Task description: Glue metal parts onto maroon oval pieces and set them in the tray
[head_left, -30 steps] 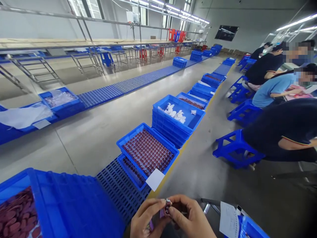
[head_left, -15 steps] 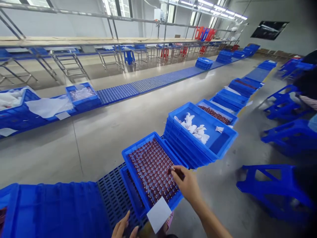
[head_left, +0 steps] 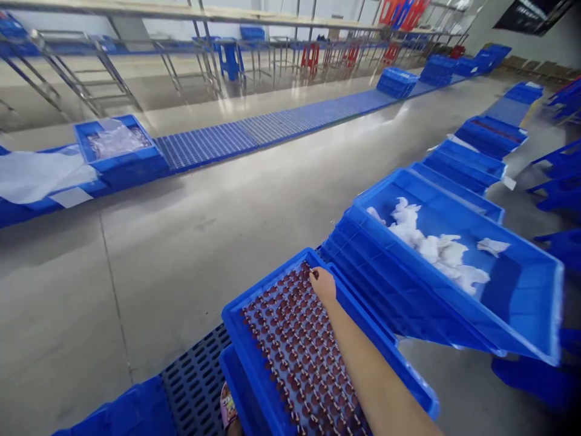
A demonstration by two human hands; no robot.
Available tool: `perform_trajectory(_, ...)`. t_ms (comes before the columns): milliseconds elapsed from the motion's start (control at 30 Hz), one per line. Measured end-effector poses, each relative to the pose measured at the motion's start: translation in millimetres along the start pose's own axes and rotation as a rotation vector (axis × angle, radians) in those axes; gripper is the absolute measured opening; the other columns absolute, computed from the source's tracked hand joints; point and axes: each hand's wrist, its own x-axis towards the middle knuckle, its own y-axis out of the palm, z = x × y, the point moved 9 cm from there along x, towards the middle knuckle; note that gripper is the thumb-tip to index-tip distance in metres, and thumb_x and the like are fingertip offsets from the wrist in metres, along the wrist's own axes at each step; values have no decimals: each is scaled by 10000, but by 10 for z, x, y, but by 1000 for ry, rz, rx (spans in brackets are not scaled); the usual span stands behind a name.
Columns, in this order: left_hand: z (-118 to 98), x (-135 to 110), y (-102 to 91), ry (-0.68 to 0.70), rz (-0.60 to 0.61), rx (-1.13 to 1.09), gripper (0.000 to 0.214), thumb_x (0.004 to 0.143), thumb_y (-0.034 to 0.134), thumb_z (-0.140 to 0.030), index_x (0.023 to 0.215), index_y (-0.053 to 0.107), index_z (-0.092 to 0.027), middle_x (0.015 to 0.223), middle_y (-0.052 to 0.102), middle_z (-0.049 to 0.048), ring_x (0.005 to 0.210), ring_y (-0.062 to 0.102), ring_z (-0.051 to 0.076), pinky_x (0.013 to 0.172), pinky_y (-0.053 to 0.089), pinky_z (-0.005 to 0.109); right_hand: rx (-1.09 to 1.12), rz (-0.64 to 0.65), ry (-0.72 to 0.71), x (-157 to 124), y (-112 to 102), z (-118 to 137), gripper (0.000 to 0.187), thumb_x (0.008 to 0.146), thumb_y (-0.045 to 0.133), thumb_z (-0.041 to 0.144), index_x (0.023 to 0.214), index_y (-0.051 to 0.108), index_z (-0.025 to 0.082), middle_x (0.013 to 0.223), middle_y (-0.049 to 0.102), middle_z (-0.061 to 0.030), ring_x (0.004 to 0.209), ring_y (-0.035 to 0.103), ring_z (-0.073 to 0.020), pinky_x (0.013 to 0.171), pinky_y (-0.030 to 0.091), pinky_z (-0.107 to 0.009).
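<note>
My right hand (head_left: pixel 323 284) reaches out over a blue tray (head_left: pixel 267 275) filled with rows of small dark red parts (head_left: pixel 295 357). Its fingers are pinched together at the tray's far row, on one small dark red part. My forearm lies along the right side of this tray. At the bottom edge a pink object (head_left: pixel 228 407) shows beside a sliver of my left hand (head_left: pixel 235 427); its fingers are hidden.
Just right of the tray stands a stack of blue trays (head_left: pixel 363 260), the top one holding white scraps (head_left: pixel 436 248). More blue trays (head_left: pixel 476 160) run on behind. A blue slatted pallet (head_left: pixel 195 375) lies under the trays. Across the floor sit a tray of clear bags (head_left: pixel 115 142) and blue stools (head_left: pixel 563 163).
My right hand left my left hand and reached forward to the tray's far row, carrying a small part. My view swung left and down; the white card and seated people dropped out of sight.
</note>
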Motion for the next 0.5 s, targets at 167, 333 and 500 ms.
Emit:
perform_trajectory(167,591,550,-41,-161,72,21,422,904,356,-465,1152,569,-197,1041,636,51,976,607,265,766,515,419,-144,36,74,595,744,-204,271,912,521,332,1114,557,155,1126,573,-75,998,567,-204,866,472,-427)
perform_trajectory(333,818,827,-1,-224,106,57,360,885,434,-443,1115,587,-213,1046,641,45,974,604,250,806,500,420,-260,65,80,856,1095,-278,273,909,524,334,1113,555,154,1126,569,-76,994,566,-205,859,475,-425)
perform_trajectory(500,822,797,-117,-217,138,161,273,844,543,-377,1076,599,-245,1091,624,32,1013,582,255,799,504,400,-323,98,77,969,1258,-254,289,910,521,349,1116,555,150,1134,566,-79,1009,561,-211,868,469,-432)
